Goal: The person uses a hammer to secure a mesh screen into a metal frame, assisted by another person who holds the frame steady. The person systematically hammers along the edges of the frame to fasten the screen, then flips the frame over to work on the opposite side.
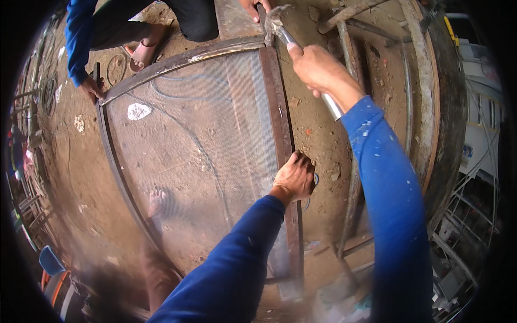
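Note:
My right hand is wrapped round the silver handle of a hammer. The hammer's worn head is at the far right corner of a brown frame with mesh screen stretched across it; I cannot tell whether it touches. Lower down, my left hand is closed over the frame's right rail, its fingers curled past the outer edge. A co-worker's hand holds the far left corner. Their other hand is beside the far right corner, close to the hammer head.
The co-worker kneels beyond the frame, a sandalled foot on the dirt. Metal bars and a long beam lie on the right. Cables show through the mesh. My bare foot shows at the lower left, blurred by the mesh.

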A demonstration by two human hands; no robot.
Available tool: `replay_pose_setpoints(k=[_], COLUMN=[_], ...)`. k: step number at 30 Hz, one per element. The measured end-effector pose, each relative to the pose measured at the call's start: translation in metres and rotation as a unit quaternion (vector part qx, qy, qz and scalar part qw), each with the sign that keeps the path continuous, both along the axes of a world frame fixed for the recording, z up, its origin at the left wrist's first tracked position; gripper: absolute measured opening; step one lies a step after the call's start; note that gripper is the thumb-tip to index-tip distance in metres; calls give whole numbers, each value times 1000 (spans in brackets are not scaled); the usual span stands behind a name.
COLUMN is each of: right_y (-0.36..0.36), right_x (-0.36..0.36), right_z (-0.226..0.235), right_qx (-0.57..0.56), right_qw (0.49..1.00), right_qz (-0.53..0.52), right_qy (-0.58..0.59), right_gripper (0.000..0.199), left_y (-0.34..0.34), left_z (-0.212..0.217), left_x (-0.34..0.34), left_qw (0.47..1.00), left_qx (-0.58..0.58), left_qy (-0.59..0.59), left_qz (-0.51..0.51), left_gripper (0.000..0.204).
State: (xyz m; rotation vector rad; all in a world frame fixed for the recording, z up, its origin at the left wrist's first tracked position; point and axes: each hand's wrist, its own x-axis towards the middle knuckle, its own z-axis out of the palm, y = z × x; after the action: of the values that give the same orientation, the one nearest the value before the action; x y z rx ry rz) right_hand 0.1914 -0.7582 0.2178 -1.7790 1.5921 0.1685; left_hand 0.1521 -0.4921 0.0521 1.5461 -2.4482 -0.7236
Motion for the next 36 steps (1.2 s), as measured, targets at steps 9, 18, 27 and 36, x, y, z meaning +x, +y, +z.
replay_pose_setpoints(k=[9, 18, 27, 36], right_y=[27, 37, 56, 54], right_x=[-19, -27, -40, -41], right_z=[-43, -57, -103, -90], right_qx=[-333, -286, -206, -424], right_qw=[931, 947, 977, 855], right_qz=[9, 35, 24, -36], right_qy=[-152, -141, -43, -295], right_gripper=[58, 51, 48, 45], left_y=[-1, -7, -15, -11], left_z=[0, 2, 6, 4], left_x=[-1, -3, -1, -3], left_qw=[1000, 999, 999, 999], left_qx=[14, 47, 47, 34], left_qy=[-8, 1, -8, -10], left_qz=[-5, -6, -16, -29], left_gripper=[41, 43, 45, 44])
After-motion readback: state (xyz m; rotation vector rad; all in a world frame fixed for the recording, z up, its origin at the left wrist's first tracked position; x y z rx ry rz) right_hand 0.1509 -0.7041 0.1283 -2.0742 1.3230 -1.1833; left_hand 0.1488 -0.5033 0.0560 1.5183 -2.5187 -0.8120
